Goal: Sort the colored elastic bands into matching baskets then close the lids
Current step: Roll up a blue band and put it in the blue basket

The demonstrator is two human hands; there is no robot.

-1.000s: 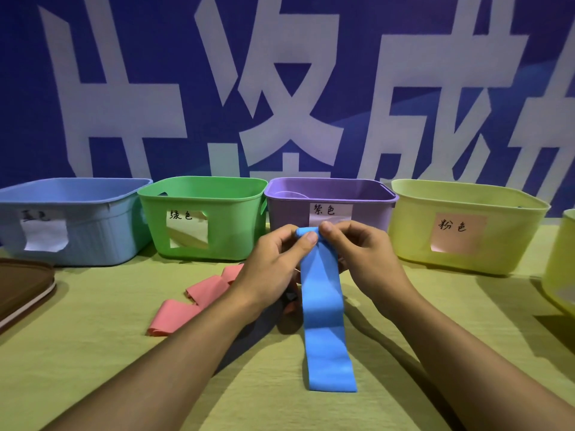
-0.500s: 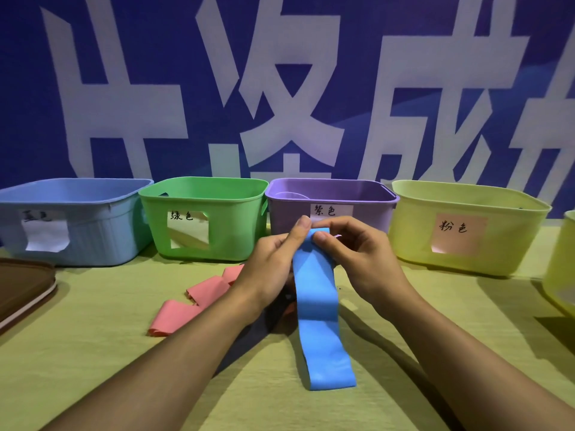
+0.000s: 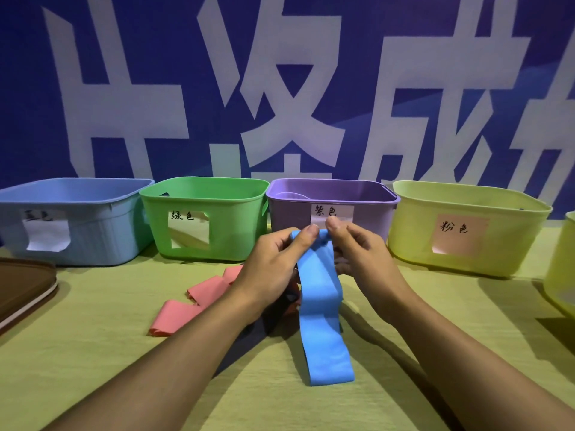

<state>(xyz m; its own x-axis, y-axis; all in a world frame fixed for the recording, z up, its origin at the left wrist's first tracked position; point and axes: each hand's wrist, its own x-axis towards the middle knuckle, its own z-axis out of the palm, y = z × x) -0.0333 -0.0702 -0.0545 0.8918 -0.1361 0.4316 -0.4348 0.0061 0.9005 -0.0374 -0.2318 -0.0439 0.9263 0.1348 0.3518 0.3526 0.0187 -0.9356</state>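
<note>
Both thumbs have shifted since half a second earlier and now sit side by side atop the blue band (image 3: 320, 303), whose top end is bunched further between them. The left hand (image 3: 273, 265) and right hand (image 3: 357, 259) are close together, each pinching that top end between thumb and fingers just in front of the purple basket (image 3: 367, 219). The band hangs from the hands and its lower end lies flat on the yellow-green table (image 3: 93, 353). A pink band (image 3: 193, 300) lies folded on the table to the left, partly hidden by the left forearm. Along the back stand four open baskets in a row: the blue basket (image 3: 93, 225), the green basket (image 3: 230, 222), the purple one and a yellow basket (image 3: 497, 241), each with a paper label. Part of another yellow basket shows at the right edge. A brown lid (image 3: 21, 287) rests at the far left.
</note>
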